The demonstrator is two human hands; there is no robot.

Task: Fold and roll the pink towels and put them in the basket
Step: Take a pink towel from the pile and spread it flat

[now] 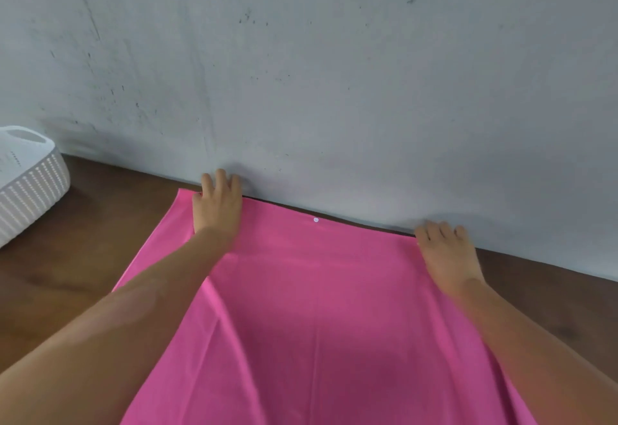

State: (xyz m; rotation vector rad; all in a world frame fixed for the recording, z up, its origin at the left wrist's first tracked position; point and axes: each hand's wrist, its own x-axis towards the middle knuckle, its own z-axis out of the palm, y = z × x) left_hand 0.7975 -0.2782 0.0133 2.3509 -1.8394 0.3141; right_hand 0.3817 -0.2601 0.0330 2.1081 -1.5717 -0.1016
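a pink towel (321, 307) lies spread over the brown surface (77, 274), its far edge running along the foot of the grey wall (334, 73) — both hands rest on that edge near its two far corners. the left hand (217, 207) lies flat on the towel, fingers (220, 180) straight and slightly spread, tips reaching the wall; the right hand (448, 254) presses down likewise, fingers extended, gripping nothing. a white perforated basket (30, 184) sits at the far left — well apart from the towel.
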